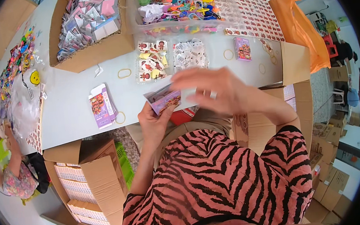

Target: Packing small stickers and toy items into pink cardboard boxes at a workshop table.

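My left hand [151, 124] grips a small purple carton [168, 102] with coloured figures on its front, just over the table's near edge. The carton's upper end stands unfolded. My right hand [225, 89], slightly blurred, has its fingers stretched out and thumb apart above and beside that end; I see nothing held in it. To the left lie flat purple-and-white cartons [99, 106] beside a rubber band [120, 117]. Beyond my hands are a clear bag of figure-printed pieces [153, 61] and a bag of small white packets [190, 55]. A finished-looking purple box [242, 49] rests to the right.
A cardboard box of small cards [118, 43] and a clear bin of colourful trinkets [176, 26] stand at the back. Sticker sheets [257, 18] and an orange bag [295, 29] lie right. Packed cartons [102, 179] flank me. Another person [19, 182] works at far left.
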### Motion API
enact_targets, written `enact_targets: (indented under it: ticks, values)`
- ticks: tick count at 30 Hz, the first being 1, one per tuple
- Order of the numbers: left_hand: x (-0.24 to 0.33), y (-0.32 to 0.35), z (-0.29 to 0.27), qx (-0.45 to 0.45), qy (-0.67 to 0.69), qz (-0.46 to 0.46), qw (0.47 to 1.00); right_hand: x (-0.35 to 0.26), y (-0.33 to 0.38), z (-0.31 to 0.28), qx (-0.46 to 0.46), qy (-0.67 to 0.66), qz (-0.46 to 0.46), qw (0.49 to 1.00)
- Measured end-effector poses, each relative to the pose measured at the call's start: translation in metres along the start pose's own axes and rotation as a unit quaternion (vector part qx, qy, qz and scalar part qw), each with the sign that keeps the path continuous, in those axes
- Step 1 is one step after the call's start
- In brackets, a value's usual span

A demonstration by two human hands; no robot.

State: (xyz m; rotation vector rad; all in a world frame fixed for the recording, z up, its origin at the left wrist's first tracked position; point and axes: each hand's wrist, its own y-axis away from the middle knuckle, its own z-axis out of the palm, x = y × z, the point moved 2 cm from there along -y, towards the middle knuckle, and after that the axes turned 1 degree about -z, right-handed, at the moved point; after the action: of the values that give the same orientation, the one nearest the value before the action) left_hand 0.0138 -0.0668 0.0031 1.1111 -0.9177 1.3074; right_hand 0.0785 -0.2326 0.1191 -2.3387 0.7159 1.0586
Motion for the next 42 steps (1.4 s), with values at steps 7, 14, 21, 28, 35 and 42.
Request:
enact_targets:
  ticks: [7, 14, 21, 28, 35, 42]
  values:
    - [-0.006, 0.0, -0.013, 0.012, -0.017, -0.002, 1.0, 0.128, -0.004, -0.018, 0.058, 0.204, 0.096, 0.973]
    - [-0.004, 0.008, -0.019, 0.023, -0.024, -0.019, 0.999, 0.179, -0.026, 0.011, 0.005, 0.277, 0.08, 0.958]
    - [-0.01, 0.005, -0.023, 0.026, -0.046, -0.022, 0.998, 0.164, -0.031, 0.004, 0.03, 0.237, 0.074, 0.968]
    - [-0.021, -0.004, -0.015, -0.022, -0.04, -0.05, 0.998, 0.049, -0.032, 0.002, 0.144, 0.056, -0.017, 0.988]
    - [-0.014, -0.004, -0.007, -0.028, -0.021, -0.031, 0.999, 0.041, -0.021, 0.031, 0.121, 0.229, -0.137, 0.956]
    - [-0.024, -0.004, -0.016, -0.02, -0.031, -0.024, 0.999, 0.045, -0.029, 0.03, 0.052, 0.112, -0.082, 0.989]
